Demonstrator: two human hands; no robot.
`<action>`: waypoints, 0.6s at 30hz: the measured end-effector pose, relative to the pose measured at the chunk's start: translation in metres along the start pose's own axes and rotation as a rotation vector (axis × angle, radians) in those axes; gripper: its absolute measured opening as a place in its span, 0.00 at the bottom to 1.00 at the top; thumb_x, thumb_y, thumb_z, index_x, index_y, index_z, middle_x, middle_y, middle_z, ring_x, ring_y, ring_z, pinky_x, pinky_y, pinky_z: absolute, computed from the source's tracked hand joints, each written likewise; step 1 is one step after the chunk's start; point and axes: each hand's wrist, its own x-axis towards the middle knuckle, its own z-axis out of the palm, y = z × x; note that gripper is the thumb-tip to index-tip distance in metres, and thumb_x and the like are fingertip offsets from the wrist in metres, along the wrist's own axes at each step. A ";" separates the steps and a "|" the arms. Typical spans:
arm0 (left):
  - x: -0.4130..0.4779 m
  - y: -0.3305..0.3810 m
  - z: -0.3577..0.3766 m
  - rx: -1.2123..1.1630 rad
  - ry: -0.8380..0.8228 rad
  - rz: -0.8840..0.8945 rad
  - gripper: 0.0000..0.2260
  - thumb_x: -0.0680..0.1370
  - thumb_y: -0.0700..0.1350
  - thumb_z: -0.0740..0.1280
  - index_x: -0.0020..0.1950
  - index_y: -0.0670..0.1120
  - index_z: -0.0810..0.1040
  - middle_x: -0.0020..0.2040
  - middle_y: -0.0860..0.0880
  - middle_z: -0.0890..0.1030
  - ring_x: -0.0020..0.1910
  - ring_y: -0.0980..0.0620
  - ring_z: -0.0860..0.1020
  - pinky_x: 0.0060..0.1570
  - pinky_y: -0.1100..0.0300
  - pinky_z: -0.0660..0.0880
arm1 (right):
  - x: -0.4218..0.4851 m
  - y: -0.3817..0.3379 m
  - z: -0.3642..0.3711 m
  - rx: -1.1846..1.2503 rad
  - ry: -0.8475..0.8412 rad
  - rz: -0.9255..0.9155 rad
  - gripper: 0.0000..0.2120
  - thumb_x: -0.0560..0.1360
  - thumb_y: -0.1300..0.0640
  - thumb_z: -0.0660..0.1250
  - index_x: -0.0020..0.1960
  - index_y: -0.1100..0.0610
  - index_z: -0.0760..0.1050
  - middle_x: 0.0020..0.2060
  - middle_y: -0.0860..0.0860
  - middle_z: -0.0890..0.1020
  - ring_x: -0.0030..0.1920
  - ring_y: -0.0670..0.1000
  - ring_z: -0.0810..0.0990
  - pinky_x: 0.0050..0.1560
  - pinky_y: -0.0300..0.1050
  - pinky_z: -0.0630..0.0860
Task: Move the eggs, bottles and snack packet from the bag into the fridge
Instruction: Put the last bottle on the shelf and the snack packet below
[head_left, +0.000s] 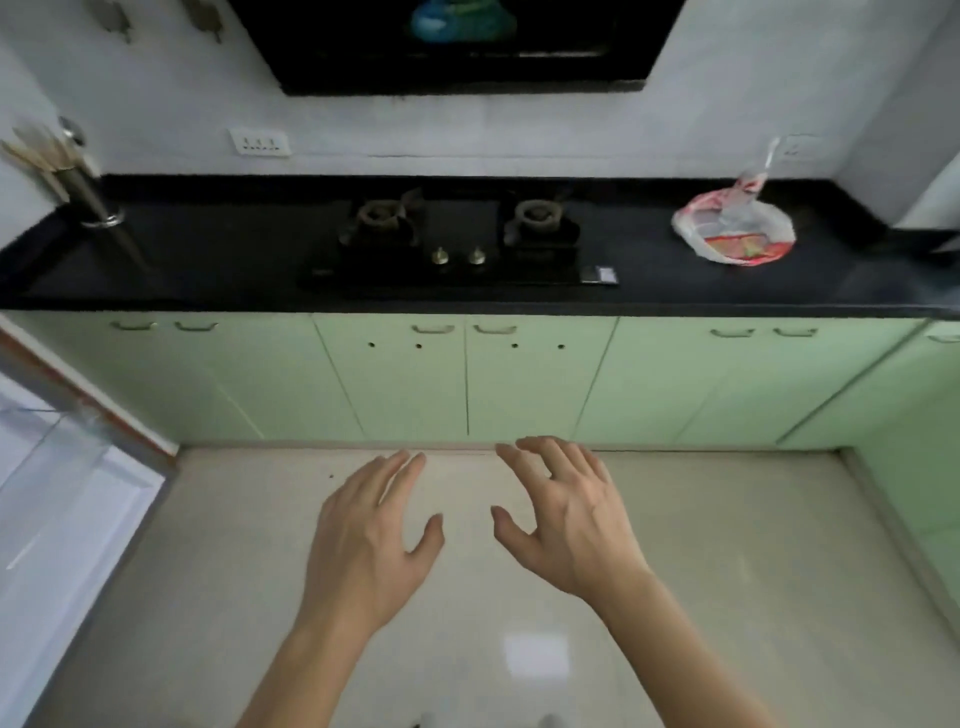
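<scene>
A thin plastic bag (735, 228) lies slumped on the right part of the black counter (208, 260), with a red and yellow snack packet (748, 247) showing through it. No eggs or bottles can be made out. The open fridge door (67, 467) juts in at the lower left, with a clear shelf on it. My left hand (369, 535) and my right hand (566, 519) hover side by side over the floor, palms down, fingers spread and relaxed. Both hold nothing and are far below and left of the bag.
A two-burner gas stove (457, 244) sits mid-counter. A steel utensil holder (88, 197) stands at the far left. Pale green cabinet doors (467, 384) run under the counter and down the right side. The beige tiled floor (727, 571) lies between me and the cabinets.
</scene>
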 end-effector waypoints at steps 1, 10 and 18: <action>0.004 0.022 0.008 -0.007 -0.009 0.038 0.28 0.74 0.59 0.60 0.70 0.47 0.75 0.68 0.49 0.78 0.67 0.46 0.75 0.64 0.46 0.74 | -0.011 0.019 -0.010 -0.001 0.015 0.052 0.26 0.72 0.41 0.65 0.66 0.52 0.77 0.59 0.51 0.80 0.59 0.55 0.79 0.60 0.53 0.75; 0.025 0.191 0.079 -0.013 -0.122 0.319 0.28 0.74 0.59 0.59 0.71 0.48 0.74 0.68 0.51 0.77 0.67 0.49 0.74 0.65 0.51 0.73 | -0.117 0.169 -0.080 -0.068 0.108 0.403 0.28 0.72 0.40 0.64 0.68 0.52 0.76 0.60 0.50 0.80 0.57 0.56 0.79 0.62 0.54 0.74; 0.037 0.275 0.122 -0.046 -0.193 0.415 0.29 0.74 0.60 0.58 0.72 0.50 0.73 0.69 0.52 0.76 0.67 0.50 0.74 0.67 0.50 0.71 | -0.169 0.234 -0.110 -0.079 0.121 0.587 0.29 0.73 0.39 0.63 0.70 0.51 0.75 0.62 0.50 0.79 0.62 0.56 0.77 0.65 0.54 0.72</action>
